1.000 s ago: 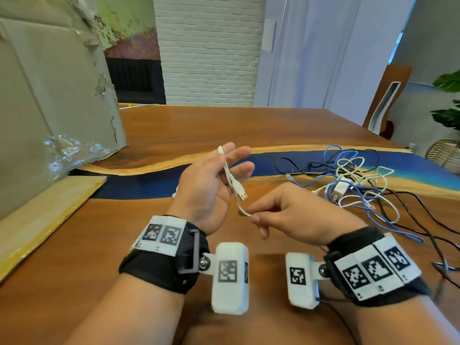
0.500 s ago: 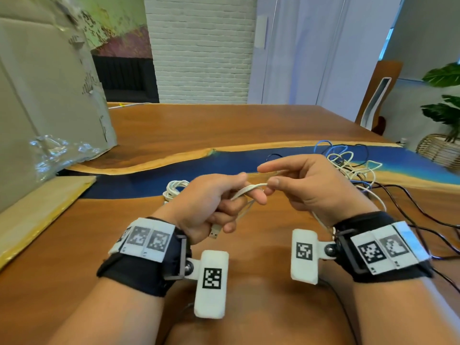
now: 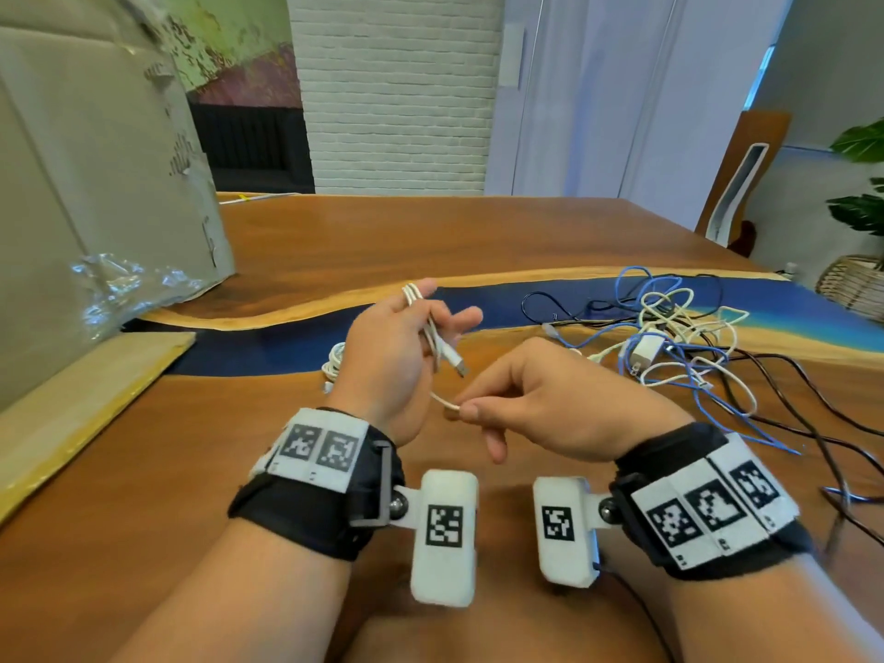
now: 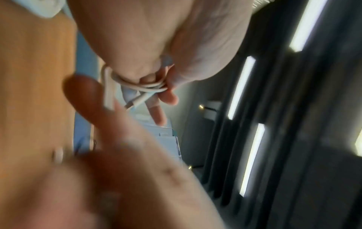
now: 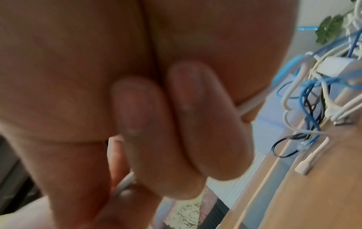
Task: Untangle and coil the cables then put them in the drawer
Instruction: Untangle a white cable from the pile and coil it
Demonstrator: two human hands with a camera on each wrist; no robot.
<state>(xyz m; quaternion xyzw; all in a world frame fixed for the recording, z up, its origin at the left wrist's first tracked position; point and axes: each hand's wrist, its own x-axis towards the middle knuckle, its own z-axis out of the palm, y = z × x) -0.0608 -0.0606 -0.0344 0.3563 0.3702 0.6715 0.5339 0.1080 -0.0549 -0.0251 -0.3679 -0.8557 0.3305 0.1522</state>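
A thin white USB cable [image 3: 433,339] is looped over my left hand [image 3: 430,318], which grips the loops with thumb and fingers above the table. Its metal plug [image 3: 458,367] dangles below the fingers. In the left wrist view the cable [image 4: 137,84] wraps around the fingers. My right hand [image 3: 461,410] pinches the free run of the same cable just below the left hand, other fingers curled; the cable [image 5: 251,105] leaves that grip toward the tangle. The tangle of white, blue and black cables [image 3: 669,346] lies at the right. No drawer is in view.
A small coiled white cable [image 3: 335,363] lies behind my left wrist. A white charger block [image 3: 646,352] sits in the tangle. A large cardboard box [image 3: 95,184] stands at the left on the wooden table [image 3: 430,241]. Black cables [image 3: 813,423] trail to the right edge.
My left hand has lifted and opened its fingers outward with the loops on it. My right hand has dropped from level with the left to below it, drawing the cable down.
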